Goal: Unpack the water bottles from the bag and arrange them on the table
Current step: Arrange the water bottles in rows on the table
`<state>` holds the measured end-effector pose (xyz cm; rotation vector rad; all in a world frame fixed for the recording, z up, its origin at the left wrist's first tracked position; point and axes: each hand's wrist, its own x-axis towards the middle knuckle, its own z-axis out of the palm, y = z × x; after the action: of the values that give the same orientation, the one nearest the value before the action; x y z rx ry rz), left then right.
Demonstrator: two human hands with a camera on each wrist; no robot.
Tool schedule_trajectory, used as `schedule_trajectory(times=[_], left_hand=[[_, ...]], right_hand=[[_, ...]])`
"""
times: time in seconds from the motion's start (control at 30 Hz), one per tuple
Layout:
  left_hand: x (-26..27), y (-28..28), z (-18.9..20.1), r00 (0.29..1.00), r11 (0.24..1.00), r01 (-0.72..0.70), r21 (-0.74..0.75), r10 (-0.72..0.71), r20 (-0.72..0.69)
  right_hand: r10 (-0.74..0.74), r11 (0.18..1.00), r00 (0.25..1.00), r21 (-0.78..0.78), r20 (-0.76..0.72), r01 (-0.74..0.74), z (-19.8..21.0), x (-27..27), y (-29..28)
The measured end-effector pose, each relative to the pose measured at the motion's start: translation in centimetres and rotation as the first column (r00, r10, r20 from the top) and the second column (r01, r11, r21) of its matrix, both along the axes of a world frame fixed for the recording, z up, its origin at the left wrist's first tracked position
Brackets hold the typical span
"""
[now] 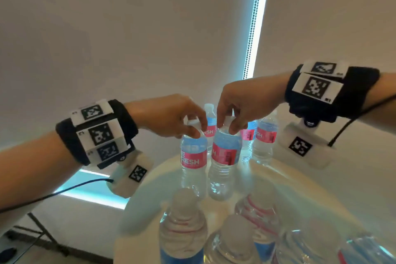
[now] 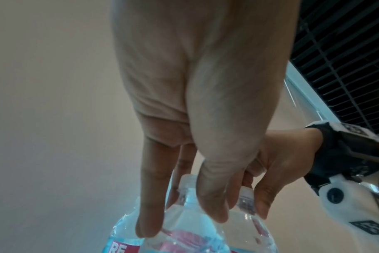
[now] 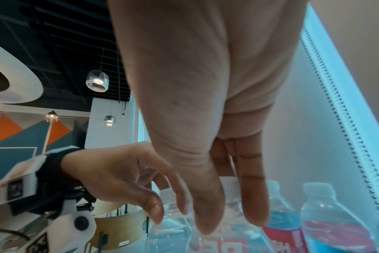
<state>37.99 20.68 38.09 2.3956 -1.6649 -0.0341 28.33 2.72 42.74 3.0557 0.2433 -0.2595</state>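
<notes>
Both hands over the middle of the round white table (image 1: 300, 182); each one pinches a bottle cap from above. Left hand (image 1: 171, 117): thumb and fingertips curled round the white cap of the left bottle (image 1: 194, 156); the bottle is upright, base at the table surface, contact not clear; pink label reads "RESH" in part. Right hand (image 1: 240, 103): fingertips pinching the cap of the right bottle (image 1: 225, 156); this bottle is tilted slightly, its base at or just above the table, cannot tell which. The two held bottles are just beside each other, nearly touching at the shoulders.

Left wrist view: left-hand fingers (image 2: 149, 205) hang down round the bottle neck (image 2: 188, 190); the other hand grips the neighbouring cap just to the right. Right wrist view: same grip on the cap from the other side; more bottles with pink labels stand to the right.

Far side: three upright bottles (image 1: 265, 137) in a row behind the held pair, near the table's far edge; one is partly hidden by the hands. Near side: a cluster of bottles (image 1: 183, 227) close to the camera, blurred, caps up; count unclear. Bag not identifiable.

Both wrists wear black bands with printed marker tags (image 1: 99, 134) and white camera housings; black cables run off each.
</notes>
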Motion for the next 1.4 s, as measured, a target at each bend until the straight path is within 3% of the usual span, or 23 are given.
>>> schedule_trajectory(times=[0.3, 0.9, 1.03, 1.2, 1.4], left_hand=[[4.2, -6.7, 0.5, 0.991, 1.0, -0.012, 0.001, 0.011, 0.133], [6.5, -8.6, -1.9, 0.996, 0.997, -0.067, -0.024, 0.068, 0.048], [6.4, -8.5, -1.8, 0.995, 0.994, -0.094, -0.053, 0.093, -0.026], [5.6, -7.0, -1.1, 0.994, 0.987, -0.109, -0.116, 0.111, 0.016], [0.5, -3.1, 1.4, 0.999, 0.98, 0.027, -0.199, -0.032, -0.024]], right_hand=[[-0.051, 0.997, 0.996, -0.051, 0.074, 0.055, -1.7, 4.4, -4.2], [-0.119, 0.993, 0.987, -0.009, 0.103, 0.121, -4.0, 6.2, -6.3], [-0.142, 0.99, 0.979, 0.024, 0.148, 0.14, -4.2, 5.5, -6.2], [-0.167, 0.984, 0.953, 0.099, 0.252, 0.147, -2.7, 2.7, -6.1], [-0.188, 0.971, 0.935, 0.197, 0.301, 0.132, 0.0, -4.5, -4.9]])
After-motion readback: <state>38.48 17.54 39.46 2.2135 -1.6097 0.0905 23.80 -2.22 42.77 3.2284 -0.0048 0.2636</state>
